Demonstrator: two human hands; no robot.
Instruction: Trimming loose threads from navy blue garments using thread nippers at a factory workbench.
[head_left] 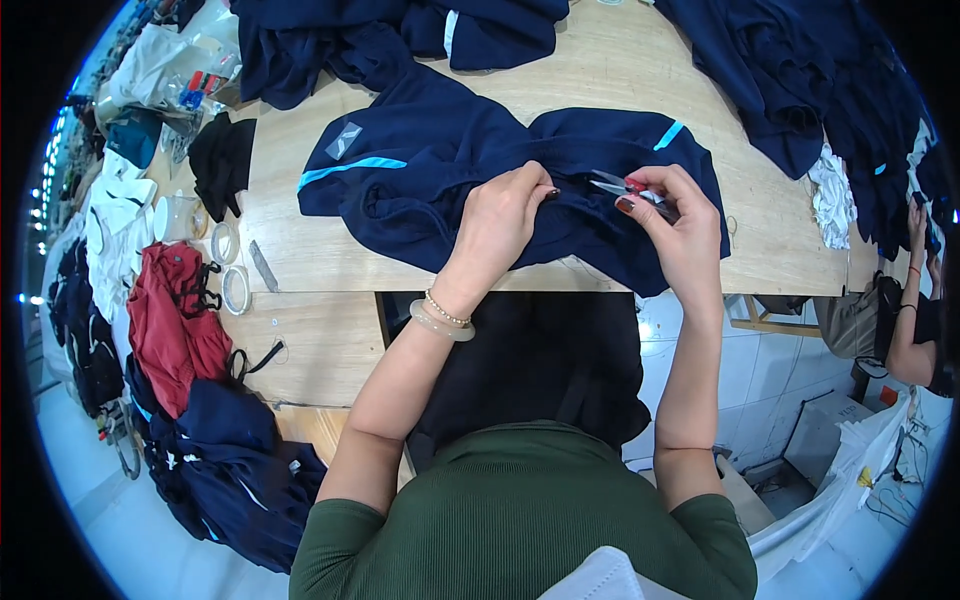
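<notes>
A navy blue garment [440, 140] with light blue stripes and a small grey patch lies bunched on the wooden table in front of me. My left hand [505, 215] is closed, thumb and fingers pinching the garment's dark cloth near its middle. In my right hand [680, 215] is a small pair of thread snips [608, 186], with red showing at the grip. Their blades point left toward the pinched cloth, a short gap from my left fingertips. Whether a thread lies between the blades is too small to tell.
More navy garments [310, 45] are piled at the back and far right. Along the left lie tape rolls [236, 290], a flat metal strip [263, 266], a red garment [175, 320] and white cloth [115, 215]. A co-worker's arm [908, 320] shows at the right edge.
</notes>
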